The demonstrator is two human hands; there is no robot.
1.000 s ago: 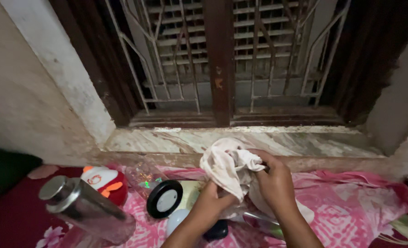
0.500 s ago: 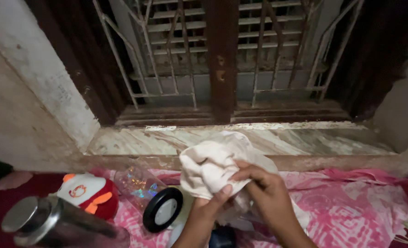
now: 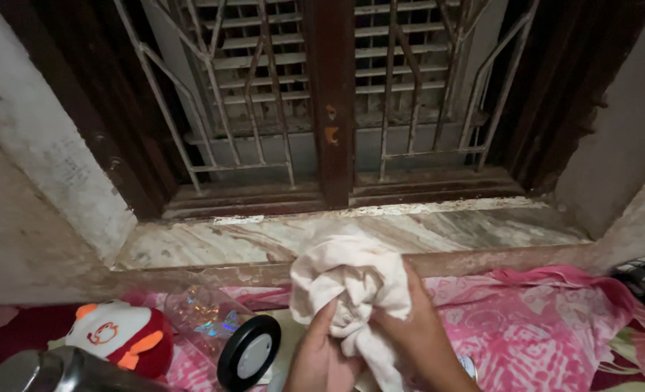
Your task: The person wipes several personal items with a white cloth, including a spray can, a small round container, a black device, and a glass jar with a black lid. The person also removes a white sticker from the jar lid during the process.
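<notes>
**Bunched Pale Cloth Gripped in Both Hands, Lower Centre of Frame**

Cream-white cloth (image 3: 351,287), soft and heavily creased, gathered into a rounded wad with deep folds running down to a twisted tail. Faint pinkish tinge in the shadows; no print or pattern visible. Sits in the lower centre of the frame, lifted above the pink bedding and just in front of the marble sill.

Left hand (image 3: 321,357) closed around the lower left of the wad, thumb pressed up into the folds. Right hand (image 3: 420,337) wrapped over the right side, fingers curled into the fabric, clamped on it. Both hands close together, touching the cloth and nearly meeting beneath it.

Below and to the right, pink floral sheet (image 3: 548,327) spread across the lower right of the frame. Just left of the hands, round black-rimmed disc (image 3: 248,352) tilted on edge. Beside it, crinkled clear plastic bottle (image 3: 206,316). Further left, red and white plush toy (image 3: 123,337) with orange trim. Bottom left corner, steel flask (image 3: 61,372), partly cut off.

Above, veined marble windowsill (image 3: 351,232) across the middle of the frame; behind it, metal window grille (image 3: 264,87) and dark wooden frame (image 3: 333,109).
</notes>
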